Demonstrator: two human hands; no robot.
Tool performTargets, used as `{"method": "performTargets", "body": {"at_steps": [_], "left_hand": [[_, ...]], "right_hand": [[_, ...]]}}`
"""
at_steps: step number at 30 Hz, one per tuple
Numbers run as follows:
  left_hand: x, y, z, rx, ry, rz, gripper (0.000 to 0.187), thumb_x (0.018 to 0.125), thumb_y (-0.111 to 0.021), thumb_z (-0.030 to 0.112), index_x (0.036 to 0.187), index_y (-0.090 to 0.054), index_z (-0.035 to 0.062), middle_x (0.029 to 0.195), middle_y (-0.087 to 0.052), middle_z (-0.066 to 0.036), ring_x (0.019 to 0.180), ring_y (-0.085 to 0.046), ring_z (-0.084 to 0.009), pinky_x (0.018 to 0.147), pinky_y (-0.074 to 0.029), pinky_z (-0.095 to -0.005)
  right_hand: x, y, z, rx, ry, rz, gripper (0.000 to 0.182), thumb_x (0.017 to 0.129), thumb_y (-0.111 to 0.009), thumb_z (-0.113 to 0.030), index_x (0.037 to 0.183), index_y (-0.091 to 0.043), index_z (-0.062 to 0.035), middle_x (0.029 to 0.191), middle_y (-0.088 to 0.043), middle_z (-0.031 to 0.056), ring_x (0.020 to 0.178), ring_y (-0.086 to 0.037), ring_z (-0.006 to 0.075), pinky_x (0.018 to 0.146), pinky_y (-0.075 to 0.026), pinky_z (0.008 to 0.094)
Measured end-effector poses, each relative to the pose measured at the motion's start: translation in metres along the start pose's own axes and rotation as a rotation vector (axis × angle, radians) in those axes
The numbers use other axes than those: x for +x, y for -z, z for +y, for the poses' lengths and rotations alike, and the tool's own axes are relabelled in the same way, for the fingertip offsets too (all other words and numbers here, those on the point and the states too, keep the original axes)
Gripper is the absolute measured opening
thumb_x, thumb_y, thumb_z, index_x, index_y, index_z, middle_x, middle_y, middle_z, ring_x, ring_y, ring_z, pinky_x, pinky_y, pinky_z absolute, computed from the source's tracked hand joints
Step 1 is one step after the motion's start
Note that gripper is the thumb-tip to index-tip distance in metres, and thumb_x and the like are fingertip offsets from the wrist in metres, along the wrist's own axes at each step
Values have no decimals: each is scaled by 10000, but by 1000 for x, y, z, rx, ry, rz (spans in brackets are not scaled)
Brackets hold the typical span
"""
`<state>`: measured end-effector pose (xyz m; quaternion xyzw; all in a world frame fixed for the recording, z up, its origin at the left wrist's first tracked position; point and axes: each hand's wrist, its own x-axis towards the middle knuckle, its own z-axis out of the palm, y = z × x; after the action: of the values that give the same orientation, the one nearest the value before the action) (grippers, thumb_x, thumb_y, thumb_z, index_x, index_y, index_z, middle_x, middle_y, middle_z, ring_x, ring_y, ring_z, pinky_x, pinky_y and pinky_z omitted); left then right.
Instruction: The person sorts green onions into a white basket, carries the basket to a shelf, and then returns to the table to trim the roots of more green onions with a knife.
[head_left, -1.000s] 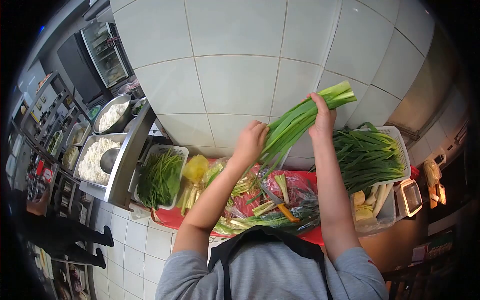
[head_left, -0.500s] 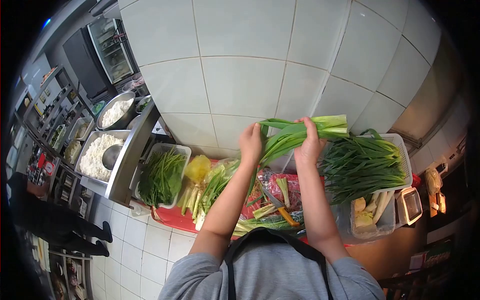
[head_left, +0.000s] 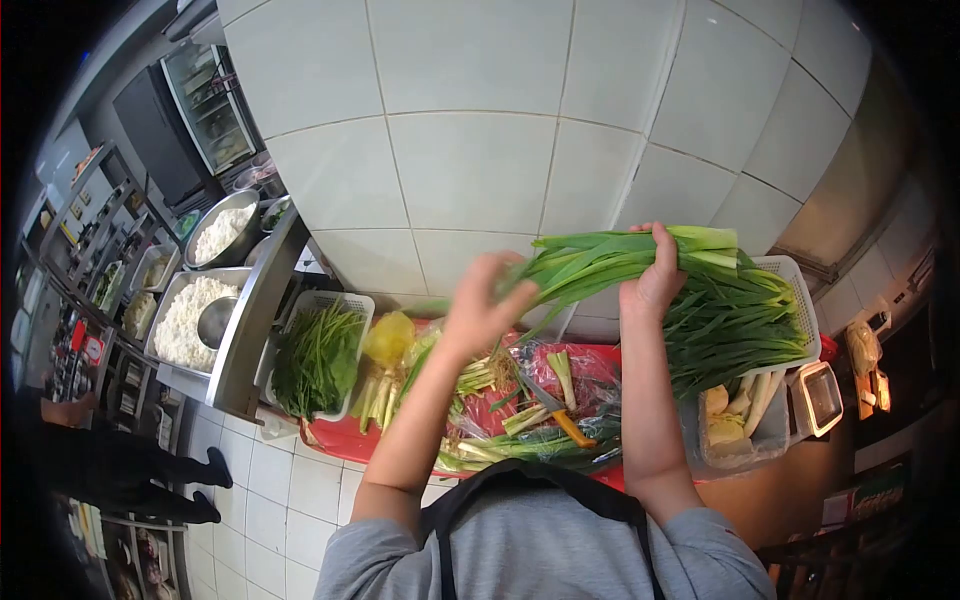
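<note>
Leeks (head_left: 600, 262) up in the air in a loose bunch, in front of the tiled wall (head_left: 470, 170) and above the bench (head_left: 330, 437), white ends pointing right, leaves trailing left. Clenched round the stalks near the white ends: right hand (head_left: 652, 285). Open, fingers spread, right by the leafy tips: left hand (head_left: 485, 305), honestly too blurry to tell if touching or not. Below, on the red bench, quite the mess: crumpled clear plastic (head_left: 590, 372), loose stalks (head_left: 563, 375) here and there, and a knife (head_left: 560, 412) lying on top, orange handle towards the apron (head_left: 540, 478). Over to the left, a yellow bag (head_left: 390, 338), then a white basket (head_left: 368, 322) full of thin greens (head_left: 315, 365). Over to the right, more leeks, darker ones (head_left: 745, 320), heaped in another basket (head_left: 808, 300), partly behind the held bunch. Just below that, a clear tub (head_left: 775, 432) with pale roots (head_left: 762, 400) inside.
</note>
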<state>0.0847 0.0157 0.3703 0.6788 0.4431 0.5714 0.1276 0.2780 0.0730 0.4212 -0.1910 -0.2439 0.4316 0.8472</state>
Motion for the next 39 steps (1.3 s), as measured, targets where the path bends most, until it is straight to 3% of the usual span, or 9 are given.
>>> {"method": "performTargets", "body": {"at_steps": [6,9,12,16,17,19,25,31,39], "left_hand": [[-11,-24,-14,173,-113,-22,92,825,-610,119,850,-635,35,797,-606,-133,723,-572,-277,647,-447,-333],[-14,-26,-9,29,-90,0,127,870,-567,130,856,-633,22,736,-622,-76,678,-565,-201,632,-437,-293],[-19,-42,0,-559,339,145,191,909,-530,174,852,-637,26,726,-619,-14,648,-522,-107,601,-405,-241],[-20,-44,-17,-708,493,236,158,897,-548,220,876,-624,84,694,-572,26,607,-456,-53,546,-336,-192],[-15,-30,-44,-987,759,387,130,865,-575,242,837,-591,117,645,-516,46,582,-444,-58,508,-325,-203],[-19,24,-92,-1021,867,636,127,861,-559,261,799,-543,152,664,-492,67,549,-428,-68,463,-312,-217],[-4,66,-46,-630,533,377,130,904,-540,205,967,-553,92,665,-441,39,550,-366,-47,458,-284,-198],[22,24,42,-53,32,-421,166,758,-684,117,910,-654,58,788,-592,-51,723,-571,-162,658,-460,-292],[20,-9,56,21,-211,-514,176,718,-737,166,833,-655,61,816,-572,-76,735,-581,-230,667,-468,-361]], "right_hand": [[-3,3,-4,-45,10,-8,198,740,-634,-36,881,-495,-38,763,-560,79,705,-572,213,675,-501,350],[-6,11,-10,-49,-8,-36,203,740,-637,-40,886,-495,-38,757,-563,80,709,-579,216,675,-497,351],[-20,8,-15,-53,-10,-34,275,749,-614,-13,980,-468,-39,797,-558,82,719,-583,193,681,-494,339],[-32,5,-12,-139,128,-74,305,766,-609,-39,1035,-466,-57,821,-560,84,749,-575,205,704,-492,343],[-25,9,-22,-58,56,-49,273,778,-600,-62,1021,-476,-67,822,-561,81,757,-572,206,714,-489,348],[3,27,-65,101,-85,-1,212,800,-582,-107,993,-496,-88,823,-563,76,773,-566,208,733,-484,357],[32,54,-91,212,-109,-520,158,813,-535,-122,963,-486,-135,868,-533,17,886,-528,191,844,-433,446],[11,46,-66,386,-252,-628,247,764,-575,-97,972,-452,-145,897,-487,-4,910,-518,180,928,-402,495],[5,44,-60,518,-324,-827,255,799,-619,-132,957,-420,-150,824,-457,-33,863,-496,132,987,-316,453]]}}
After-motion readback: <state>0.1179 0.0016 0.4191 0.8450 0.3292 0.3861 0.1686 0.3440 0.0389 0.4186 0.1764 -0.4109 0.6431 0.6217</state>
